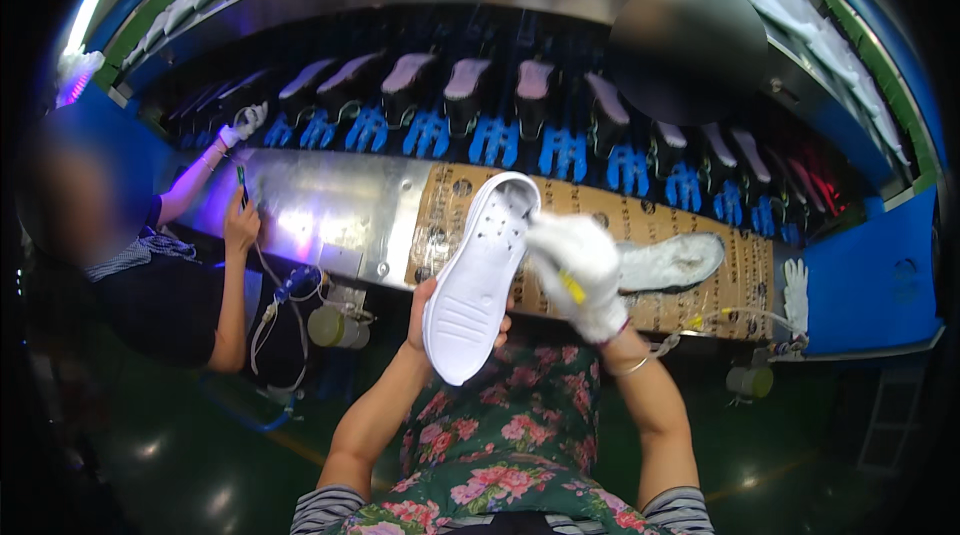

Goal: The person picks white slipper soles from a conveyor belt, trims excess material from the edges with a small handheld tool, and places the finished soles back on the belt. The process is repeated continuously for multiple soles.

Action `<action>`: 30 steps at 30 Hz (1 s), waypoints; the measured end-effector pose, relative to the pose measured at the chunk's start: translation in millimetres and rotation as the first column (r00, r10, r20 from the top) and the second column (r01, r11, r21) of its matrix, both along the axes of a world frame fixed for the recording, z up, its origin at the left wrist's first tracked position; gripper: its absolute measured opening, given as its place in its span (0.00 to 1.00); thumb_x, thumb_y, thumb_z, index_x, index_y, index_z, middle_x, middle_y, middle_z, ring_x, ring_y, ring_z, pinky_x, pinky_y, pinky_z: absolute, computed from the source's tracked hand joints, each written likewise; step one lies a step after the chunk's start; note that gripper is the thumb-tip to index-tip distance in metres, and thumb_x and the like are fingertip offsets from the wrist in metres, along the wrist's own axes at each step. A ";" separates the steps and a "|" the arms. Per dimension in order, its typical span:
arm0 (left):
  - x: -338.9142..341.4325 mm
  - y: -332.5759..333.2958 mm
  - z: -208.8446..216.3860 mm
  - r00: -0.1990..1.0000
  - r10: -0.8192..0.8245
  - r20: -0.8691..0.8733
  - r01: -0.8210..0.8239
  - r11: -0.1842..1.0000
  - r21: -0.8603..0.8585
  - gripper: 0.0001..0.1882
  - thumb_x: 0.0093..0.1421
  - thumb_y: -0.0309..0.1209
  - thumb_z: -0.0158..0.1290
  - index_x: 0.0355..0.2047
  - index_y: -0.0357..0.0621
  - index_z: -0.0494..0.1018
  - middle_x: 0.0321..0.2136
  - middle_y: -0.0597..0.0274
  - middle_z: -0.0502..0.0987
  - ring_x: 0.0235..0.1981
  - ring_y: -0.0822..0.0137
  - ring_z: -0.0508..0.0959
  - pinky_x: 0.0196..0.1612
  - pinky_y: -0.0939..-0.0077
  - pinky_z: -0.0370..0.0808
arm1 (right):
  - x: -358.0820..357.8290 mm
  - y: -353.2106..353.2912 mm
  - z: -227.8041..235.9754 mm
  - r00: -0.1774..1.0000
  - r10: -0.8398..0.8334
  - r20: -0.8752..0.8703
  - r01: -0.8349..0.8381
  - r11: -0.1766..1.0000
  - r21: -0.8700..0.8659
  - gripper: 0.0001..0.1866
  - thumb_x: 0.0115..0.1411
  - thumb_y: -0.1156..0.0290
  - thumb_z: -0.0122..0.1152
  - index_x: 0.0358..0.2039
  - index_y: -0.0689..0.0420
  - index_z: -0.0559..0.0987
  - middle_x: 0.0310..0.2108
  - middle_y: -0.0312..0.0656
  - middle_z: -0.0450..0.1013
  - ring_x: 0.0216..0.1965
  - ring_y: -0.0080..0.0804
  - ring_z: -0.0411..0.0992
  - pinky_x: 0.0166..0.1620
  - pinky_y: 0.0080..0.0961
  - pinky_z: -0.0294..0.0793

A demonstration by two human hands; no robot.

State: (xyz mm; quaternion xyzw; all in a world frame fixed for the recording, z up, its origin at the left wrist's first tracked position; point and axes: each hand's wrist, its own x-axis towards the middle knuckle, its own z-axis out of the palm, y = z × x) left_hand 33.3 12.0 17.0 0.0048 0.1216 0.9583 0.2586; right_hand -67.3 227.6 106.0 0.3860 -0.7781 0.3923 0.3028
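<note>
head: left hand (418, 313) around sole (473, 287), right hand (583, 270), grip unclear; shoe part (675, 263) on cardboard (742, 303)

Dark green floor (790, 455), blue panel (868, 285)

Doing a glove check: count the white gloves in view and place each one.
3: one on the person's right hand, one on the co-worker's farther hand, one loose glove just right of the cardboard. More may be hidden.

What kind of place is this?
Probably a shoe factory: the left hand holds a white shoe sole, another shoe part lies on cardboard, and foot-shaped blocks stand in a row beyond.
</note>
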 end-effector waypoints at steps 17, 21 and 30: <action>-199.6 61.2 256.1 0.772 0.074 -0.631 0.045 0.984 0.170 0.56 0.66 0.73 0.42 0.74 0.35 0.50 0.62 0.29 0.66 0.56 0.32 0.75 0.51 0.47 0.84 | 89.9 60.4 -23.5 0.474 0.505 0.721 0.388 0.616 -0.686 0.09 0.57 0.85 0.69 0.39 0.66 0.87 0.45 0.50 0.84 0.46 0.33 0.82 0.53 0.28 0.80; -273.5 74.9 296.7 0.945 0.215 -0.248 -0.161 0.962 0.221 0.50 0.74 0.63 0.39 0.76 0.35 0.37 0.70 0.24 0.49 0.73 0.29 0.52 0.74 0.39 0.60 | 92.7 32.5 -46.5 0.417 0.461 0.784 0.304 0.742 -0.598 0.08 0.60 0.80 0.71 0.41 0.65 0.87 0.43 0.43 0.84 0.45 0.25 0.80 0.52 0.23 0.79; -323.8 93.0 289.7 0.081 -0.166 -0.983 -0.857 -0.514 0.016 0.55 0.56 0.44 0.69 0.76 0.39 0.50 0.69 0.31 0.59 0.68 0.38 0.65 0.71 0.52 0.64 | 92.2 44.7 -74.7 0.388 0.503 0.772 0.354 0.692 -0.629 0.09 0.61 0.78 0.72 0.43 0.64 0.87 0.43 0.41 0.84 0.44 0.25 0.80 0.51 0.24 0.80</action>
